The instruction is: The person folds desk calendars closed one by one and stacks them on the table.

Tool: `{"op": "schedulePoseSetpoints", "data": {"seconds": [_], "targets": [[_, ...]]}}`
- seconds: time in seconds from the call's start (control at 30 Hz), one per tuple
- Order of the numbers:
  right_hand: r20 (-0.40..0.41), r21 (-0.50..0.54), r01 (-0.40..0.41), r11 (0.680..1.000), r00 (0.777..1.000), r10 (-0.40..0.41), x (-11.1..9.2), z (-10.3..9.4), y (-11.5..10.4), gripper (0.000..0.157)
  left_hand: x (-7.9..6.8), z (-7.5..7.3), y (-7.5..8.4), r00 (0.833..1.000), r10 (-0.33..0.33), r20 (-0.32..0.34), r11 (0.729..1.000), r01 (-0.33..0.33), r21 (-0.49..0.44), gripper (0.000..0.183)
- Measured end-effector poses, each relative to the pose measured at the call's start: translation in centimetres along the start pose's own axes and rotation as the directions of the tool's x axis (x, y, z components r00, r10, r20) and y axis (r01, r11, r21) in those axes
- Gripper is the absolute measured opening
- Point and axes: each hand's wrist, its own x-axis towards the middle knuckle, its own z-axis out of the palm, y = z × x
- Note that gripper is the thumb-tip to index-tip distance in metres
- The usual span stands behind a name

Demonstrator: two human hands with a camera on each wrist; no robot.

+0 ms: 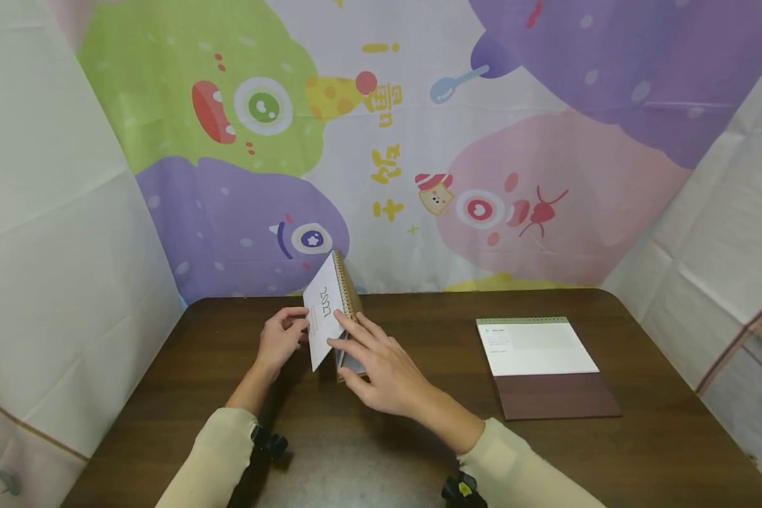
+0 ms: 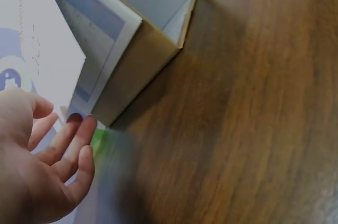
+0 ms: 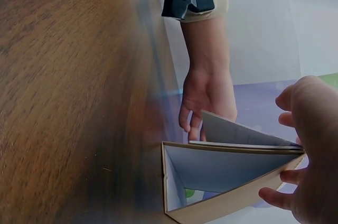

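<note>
A spiral-bound desk calendar [image 1: 348,293] stands tented on its tan card base, its cover page [image 1: 322,310] marked 2027. The cover leans away from the pages behind it. At that page's outer edge, my left hand [image 1: 281,340] pinches with thumb and index finger, the other fingers loosely bent. My right hand [image 1: 387,367] spreads its nearly straight fingers across the bound top, two fingertips touching the cover. In the right wrist view, fingers of the right hand [image 3: 317,145] lie on both sides of the spine, and the hollow triangular base [image 3: 227,195] faces the camera.
Another desk calendar [image 1: 536,346] lies flat on the right of the dark wooden table [image 1: 419,466], its maroon base [image 1: 557,396] showing. A cartoon-printed cloth [image 1: 394,261] hangs behind the table. White cloth panels [image 1: 57,212] flank both sides.
</note>
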Motion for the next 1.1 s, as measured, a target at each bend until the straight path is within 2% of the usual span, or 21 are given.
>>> {"op": "schedulePoseSetpoints", "data": {"seconds": [0.13, 0.3, 0.5, 0.63, 0.73, 0.77, 0.87, 0.93, 0.97, 1.0, 1.1], "targets": [[-0.005, 0.014, 0.01, 1.0, 1.0, -0.01, 0.0, 0.0, 0.0, 0.044, -0.2, 0.1, 0.0, 0.997, 0.019, 0.08, 0.999, -0.021, 0.024, 0.037], [-0.005, 0.035, 0.017, 0.999, 1.0, -0.016, 0.0, 0.0, -0.1, 0.043, -0.4, 0.0, 0.2, 0.992, 0.027, 0.124, 0.999, -0.03, 0.021, 0.04], [-0.048, 0.04, 0.036, 0.999, 0.998, -0.034, 0.1, 0.0, -0.1, 0.044, -0.2, 0.1, 0.5, 0.993, 0.038, 0.11, 0.999, -0.041, 0.029, 0.039], [-0.131, 0.073, 0.032, 0.997, 0.991, -0.022, 0.2, -0.3, -0.3, 0.051, 0.2, 0.2, 0.8, 0.992, 0.097, 0.085, 0.994, -0.1, 0.038, 0.041], [-0.173, 0.091, 0.018, 0.996, 0.985, -0.002, 0.0, -0.5, -0.5, 0.056, 1.1, 0.3, 0.3, 0.982, 0.166, 0.09, 0.985, -0.169, 0.028, 0.047], [-0.177, 0.096, 0.013, 0.995, 0.984, 0.004, -0.1, -0.5, -0.6, 0.058, 2.3, 0.4, -0.9, 0.974, 0.21, 0.088, 0.977, -0.211, -0.001, 0.049], [-0.178, 0.109, -0.005, 0.994, 0.984, 0.024, -0.3, -0.4, -0.9, 0.063, 4.6, 0.9, -2.9, 0.956, 0.282, 0.075, 0.959, -0.28, -0.03, 0.058], [-0.169, 0.117, -0.016, 0.993, 0.985, 0.036, -0.5, -0.2, -1.1, 0.066, 4.9, 1.1, -2.9, 0.942, 0.322, 0.093, 0.946, -0.316, -0.069, 0.062], [-0.166, 0.118, -0.018, 0.993, 0.985, 0.038, -0.6, 0.0, -1.2, 0.067, 4.9, 1.2, -2.5, 0.943, 0.317, 0.102, 0.948, -0.31, -0.079, 0.063], [-0.162, 0.115, -0.023, 0.993, 0.986, 0.041, -0.7, 0.1, -1.3, 0.068, 4.1, 1.3, -1.2, 0.95, 0.29, 0.117, 0.957, -0.284, -0.067, 0.065], [-0.156, 0.105, -0.031, 0.994, 0.987, 0.048, -0.8, 0.4, -1.4, 0.069, 2.9, 1.4, 1.2, 0.949, 0.26, 0.179, 0.965, -0.252, -0.067, 0.07]]}}
